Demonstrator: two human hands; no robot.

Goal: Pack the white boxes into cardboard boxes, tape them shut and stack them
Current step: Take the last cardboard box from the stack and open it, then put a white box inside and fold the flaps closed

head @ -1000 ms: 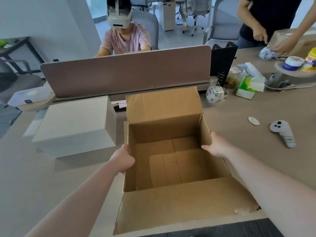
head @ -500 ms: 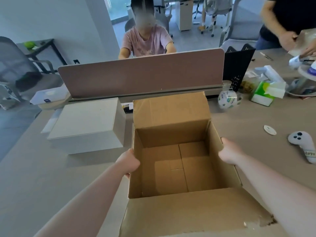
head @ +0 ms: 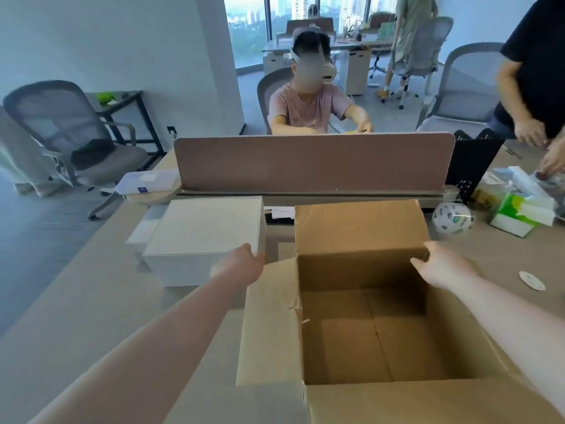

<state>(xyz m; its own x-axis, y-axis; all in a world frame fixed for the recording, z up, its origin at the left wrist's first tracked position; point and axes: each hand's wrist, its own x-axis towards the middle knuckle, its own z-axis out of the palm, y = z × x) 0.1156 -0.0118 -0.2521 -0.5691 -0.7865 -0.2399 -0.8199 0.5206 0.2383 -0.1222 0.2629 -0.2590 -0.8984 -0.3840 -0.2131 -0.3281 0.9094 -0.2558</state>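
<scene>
An open, empty cardboard box (head: pixel 360 332) stands on the desk in front of me, its far flap upright and its left and near flaps folded outward. A square white box (head: pixel 204 234) lies on the desk to its left. My left hand (head: pixel 241 266) reaches to the white box's near right corner and touches it; the fingers are hidden behind the hand. My right hand (head: pixel 443 267) rests on the cardboard box's far right corner, its fingers curled over the rim.
A pink divider panel (head: pixel 312 162) runs across the desk behind both boxes. A tape roll (head: pixel 452 218), a tissue pack (head: pixel 519 214), a black mesh holder (head: pixel 477 166) and a white disc (head: pixel 532 280) lie on the right. One person sits behind the divider, another stands at the far right.
My left hand left the cardboard box's left wall and moved left and forward to the white box. The left flap now lies folded out. My right hand slid forward along the right rim.
</scene>
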